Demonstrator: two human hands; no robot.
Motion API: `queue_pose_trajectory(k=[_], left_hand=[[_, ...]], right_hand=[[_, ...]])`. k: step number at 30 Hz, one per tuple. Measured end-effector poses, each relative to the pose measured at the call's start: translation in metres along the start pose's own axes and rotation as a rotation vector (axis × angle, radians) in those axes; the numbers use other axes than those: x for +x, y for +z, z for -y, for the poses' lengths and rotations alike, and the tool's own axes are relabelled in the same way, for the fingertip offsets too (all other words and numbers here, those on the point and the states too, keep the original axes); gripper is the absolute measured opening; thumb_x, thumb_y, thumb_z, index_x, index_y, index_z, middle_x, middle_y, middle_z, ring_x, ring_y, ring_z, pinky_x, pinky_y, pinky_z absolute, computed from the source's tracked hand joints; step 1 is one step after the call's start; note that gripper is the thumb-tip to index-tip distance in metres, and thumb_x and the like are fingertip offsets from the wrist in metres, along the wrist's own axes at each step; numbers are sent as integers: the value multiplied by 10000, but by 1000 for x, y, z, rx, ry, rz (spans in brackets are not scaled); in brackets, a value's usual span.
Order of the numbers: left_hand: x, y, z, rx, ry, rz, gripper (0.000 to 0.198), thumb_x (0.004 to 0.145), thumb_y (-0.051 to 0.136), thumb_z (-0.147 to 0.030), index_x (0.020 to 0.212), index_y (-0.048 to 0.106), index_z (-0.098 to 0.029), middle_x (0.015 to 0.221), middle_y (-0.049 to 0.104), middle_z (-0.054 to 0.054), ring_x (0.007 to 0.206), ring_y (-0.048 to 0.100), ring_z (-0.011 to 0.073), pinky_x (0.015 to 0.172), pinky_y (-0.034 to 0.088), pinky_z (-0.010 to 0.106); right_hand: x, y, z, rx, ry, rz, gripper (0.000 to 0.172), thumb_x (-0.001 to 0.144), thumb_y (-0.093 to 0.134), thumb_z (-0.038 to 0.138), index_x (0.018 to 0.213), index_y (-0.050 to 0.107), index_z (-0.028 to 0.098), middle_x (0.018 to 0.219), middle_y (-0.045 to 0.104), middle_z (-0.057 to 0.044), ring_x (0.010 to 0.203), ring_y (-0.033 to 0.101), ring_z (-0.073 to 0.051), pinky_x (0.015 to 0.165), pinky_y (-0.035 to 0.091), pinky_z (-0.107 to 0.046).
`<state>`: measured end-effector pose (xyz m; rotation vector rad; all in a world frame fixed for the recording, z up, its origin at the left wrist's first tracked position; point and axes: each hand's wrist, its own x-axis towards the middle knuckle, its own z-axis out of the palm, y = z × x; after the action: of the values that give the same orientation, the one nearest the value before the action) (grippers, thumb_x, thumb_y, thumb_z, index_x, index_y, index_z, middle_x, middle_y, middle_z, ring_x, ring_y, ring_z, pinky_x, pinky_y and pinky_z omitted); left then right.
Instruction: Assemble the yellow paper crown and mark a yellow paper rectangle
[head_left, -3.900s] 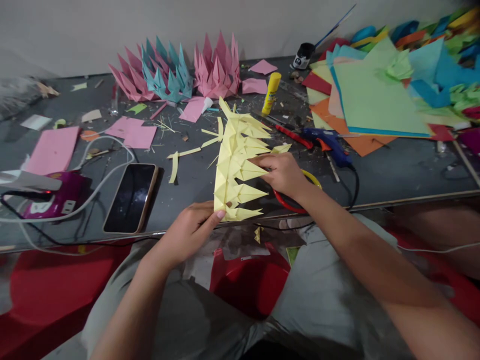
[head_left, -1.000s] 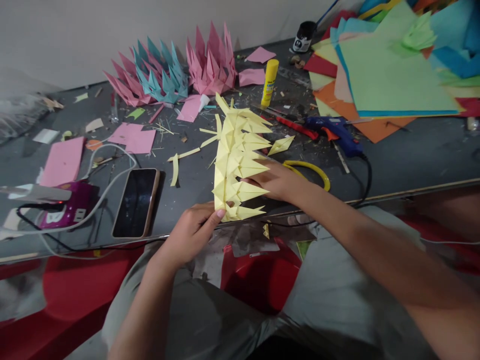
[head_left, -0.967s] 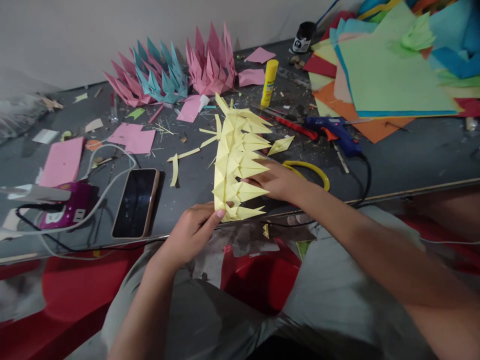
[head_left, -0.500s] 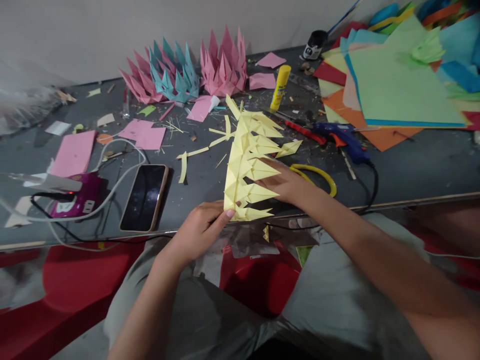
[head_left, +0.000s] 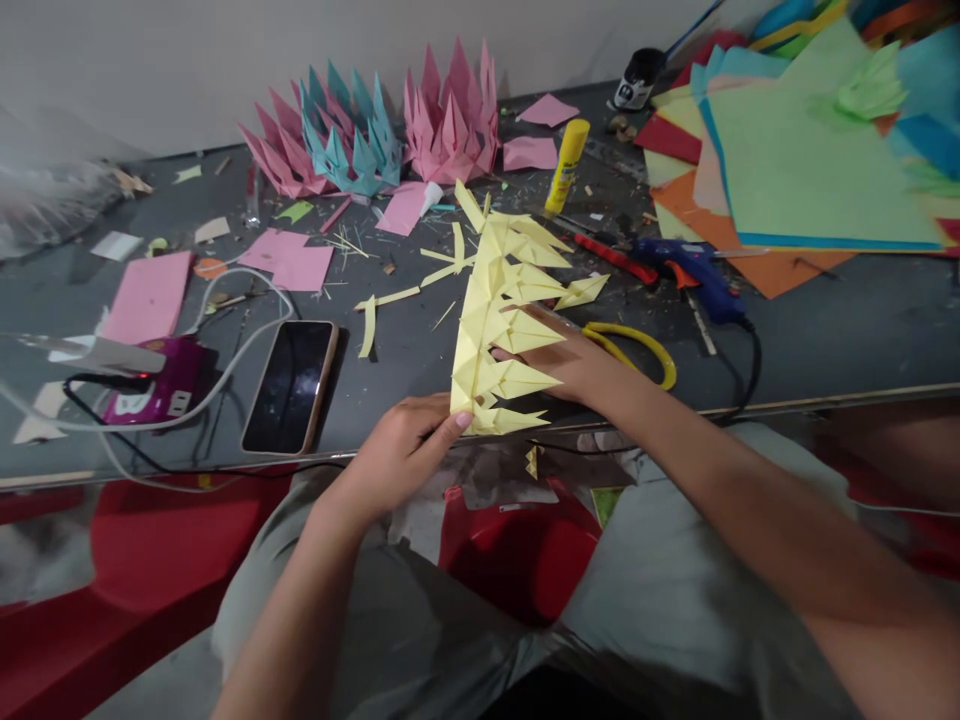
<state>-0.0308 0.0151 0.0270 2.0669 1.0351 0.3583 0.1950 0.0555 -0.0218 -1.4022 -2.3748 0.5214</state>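
Note:
A yellow folded-paper crown (head_left: 480, 310) lies on its side near the table's front edge, its points facing right. My left hand (head_left: 409, 450) pinches its near end, thumb on top and the other fingers underneath. My right hand (head_left: 562, 350) reaches under the points from the right; its fingers are mostly hidden behind the yellow paper. A loose yellow folded piece (head_left: 583, 291) lies just beyond my right wrist. Yellow paper strips (head_left: 386, 298) are scattered left of the crown.
Pink (head_left: 452, 120) and blue (head_left: 352, 140) paper crowns stand at the back. A glue stick (head_left: 567, 165), a blue glue gun (head_left: 694, 275) and coloured sheets (head_left: 817, 170) are to the right. A phone (head_left: 291, 385), white cable (head_left: 247, 370) and purple power adapter (head_left: 169, 380) lie left.
The view has shifted slightly. My right hand has moved a little beneath the crown, and a fingertip now shows through a gap. My left hand keeps its pinch.

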Motion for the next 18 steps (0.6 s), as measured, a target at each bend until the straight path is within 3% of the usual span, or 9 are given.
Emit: queue_pose_trajectory(k=[6,12,18], left_hand=[[0,0,0,7,-6,5,392,925,360,-300,556,400,-174,598,477,-3,572,435,100,588,350,238],[-1,0,1,-15,15,19,389,934,340,-338,585,396,-178,608,464,-9,594,453,105,615,356,237],[-1,0,-1,-60,23,29,386,935,337,-346,609,447,-172,678,544,12,631,490,113,639,367,239]], right_hand=[[-2,10,-1,26,86,-84,272,853,471,348,1036,656,267,1107,656,-27,1205,472,-220,1034,338,-404],[1,1,6,74,48,-53,286,860,458,301,1066,635,210,1138,643,-73,1160,515,-225,1015,374,-386],[-3,-5,11,102,24,-140,270,852,451,314,1004,640,195,1071,660,-106,1063,578,-246,950,431,-401]])
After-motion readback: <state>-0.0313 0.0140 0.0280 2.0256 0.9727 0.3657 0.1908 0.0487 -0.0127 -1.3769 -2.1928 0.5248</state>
